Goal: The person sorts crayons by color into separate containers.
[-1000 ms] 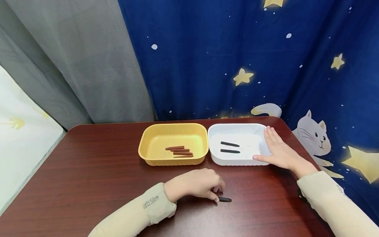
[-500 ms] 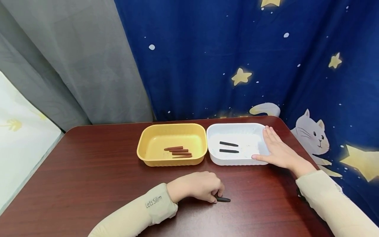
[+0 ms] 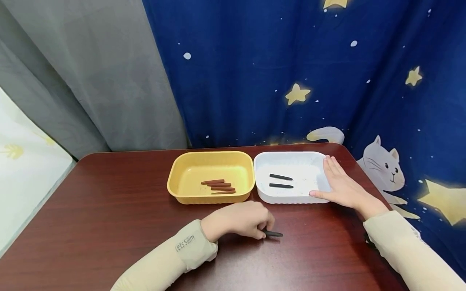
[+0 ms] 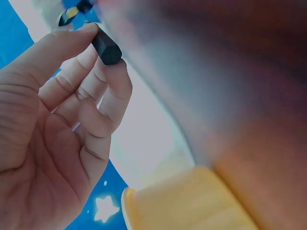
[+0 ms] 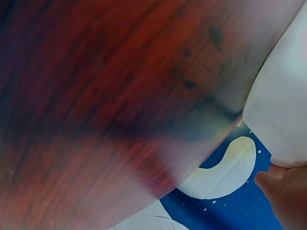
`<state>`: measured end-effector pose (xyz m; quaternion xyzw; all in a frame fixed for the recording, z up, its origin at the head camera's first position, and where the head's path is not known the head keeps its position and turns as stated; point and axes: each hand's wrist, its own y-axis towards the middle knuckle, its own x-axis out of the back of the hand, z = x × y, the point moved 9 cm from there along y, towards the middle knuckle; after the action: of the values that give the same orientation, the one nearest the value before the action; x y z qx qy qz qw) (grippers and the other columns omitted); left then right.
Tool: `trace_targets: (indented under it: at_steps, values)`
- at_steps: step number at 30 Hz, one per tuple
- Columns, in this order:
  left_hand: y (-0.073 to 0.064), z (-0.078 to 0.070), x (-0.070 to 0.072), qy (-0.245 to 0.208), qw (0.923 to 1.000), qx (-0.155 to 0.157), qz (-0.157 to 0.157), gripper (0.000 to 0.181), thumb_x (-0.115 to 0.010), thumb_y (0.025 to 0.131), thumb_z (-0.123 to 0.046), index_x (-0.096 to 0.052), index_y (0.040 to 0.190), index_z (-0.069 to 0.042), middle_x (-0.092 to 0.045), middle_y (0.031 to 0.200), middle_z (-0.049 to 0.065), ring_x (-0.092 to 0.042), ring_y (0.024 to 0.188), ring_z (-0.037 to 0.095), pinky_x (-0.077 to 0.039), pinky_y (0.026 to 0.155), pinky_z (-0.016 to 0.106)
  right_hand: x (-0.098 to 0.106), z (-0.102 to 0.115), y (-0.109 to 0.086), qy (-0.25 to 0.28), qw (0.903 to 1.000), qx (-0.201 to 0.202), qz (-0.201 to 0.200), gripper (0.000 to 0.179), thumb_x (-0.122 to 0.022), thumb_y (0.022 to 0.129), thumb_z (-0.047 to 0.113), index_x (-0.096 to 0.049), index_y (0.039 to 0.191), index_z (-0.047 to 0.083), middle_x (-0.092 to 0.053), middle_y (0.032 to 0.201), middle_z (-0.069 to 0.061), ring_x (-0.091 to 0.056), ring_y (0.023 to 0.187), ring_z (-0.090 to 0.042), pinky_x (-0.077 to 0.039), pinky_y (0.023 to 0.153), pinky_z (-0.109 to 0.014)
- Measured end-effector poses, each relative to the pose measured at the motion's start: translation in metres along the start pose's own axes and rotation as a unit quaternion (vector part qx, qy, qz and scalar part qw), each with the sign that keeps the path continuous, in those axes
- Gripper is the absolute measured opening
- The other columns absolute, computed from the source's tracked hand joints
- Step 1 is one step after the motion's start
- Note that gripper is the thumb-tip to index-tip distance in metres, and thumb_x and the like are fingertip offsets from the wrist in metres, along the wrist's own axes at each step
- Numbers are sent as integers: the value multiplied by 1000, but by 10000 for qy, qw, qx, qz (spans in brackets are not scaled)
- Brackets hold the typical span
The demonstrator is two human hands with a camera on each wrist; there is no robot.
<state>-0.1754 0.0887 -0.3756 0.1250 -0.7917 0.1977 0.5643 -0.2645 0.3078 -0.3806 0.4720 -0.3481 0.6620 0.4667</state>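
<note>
My left hand (image 3: 244, 220) pinches a black crayon (image 3: 274, 234) between thumb and fingers, just above the table in front of the trays. In the left wrist view the crayon (image 4: 106, 47) shows a hexagonal blunt end by the fingertips. With fingers spread, my right hand (image 3: 344, 188) rests on the right rim of the white tray (image 3: 291, 199). Two more black crayons (image 3: 281, 186) lie inside that tray. In the right wrist view only part of the right hand (image 5: 288, 191) shows, against the white tray (image 5: 283, 96).
A yellow tray (image 3: 182, 194) touches the white tray's left side and holds several brown crayons (image 3: 222, 188). Both stand near the back edge of the dark red-brown wooden table (image 3: 120, 210). Grey and star-printed blue curtains (image 3: 240, 81) hang behind it.
My left hand has taken a firmer pinch on the black crayon, then raised it slightly off the table toward the trays. The right hand stays on the white tray's rim.
</note>
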Motion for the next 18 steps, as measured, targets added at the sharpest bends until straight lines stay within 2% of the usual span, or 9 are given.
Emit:
trace_targets:
  at_steps: [6, 10, 18]
  values:
    - [-1, 9, 20, -298, 9994, 42, -173, 9, -75, 86, -16, -67, 84, -19, -58, 62, -16, -50, 62, -3, -40, 59, 12, 1, 0, 0, -44, 10000, 8, -11, 120, -64, 85, 64, 1, 154, -11, 7, 164, -28, 4, 153, -45, -5, 123, -59]
    - [-1, 14, 33, -303, 9989, -8, -345, 6, -74, 87, -15, -68, 87, -17, -61, 66, -13, -53, 66, -1, -41, 63, 13, 1, 0, 1, -44, 10000, 19, -25, 120, -64, 86, 64, 1, 154, -11, 7, 164, -28, 4, 153, -45, -6, 122, -60]
    - [3, 24, 54, -197, 9971, -97, -731, 7, -72, 87, -12, -71, 92, -16, -56, 70, -9, -51, 68, 3, -40, 65, 17, 0, -1, 1, -54, 10000, 10, -42, 120, -64, 85, 64, -1, 154, -11, 6, 164, -28, 4, 153, -45, -7, 122, -61]
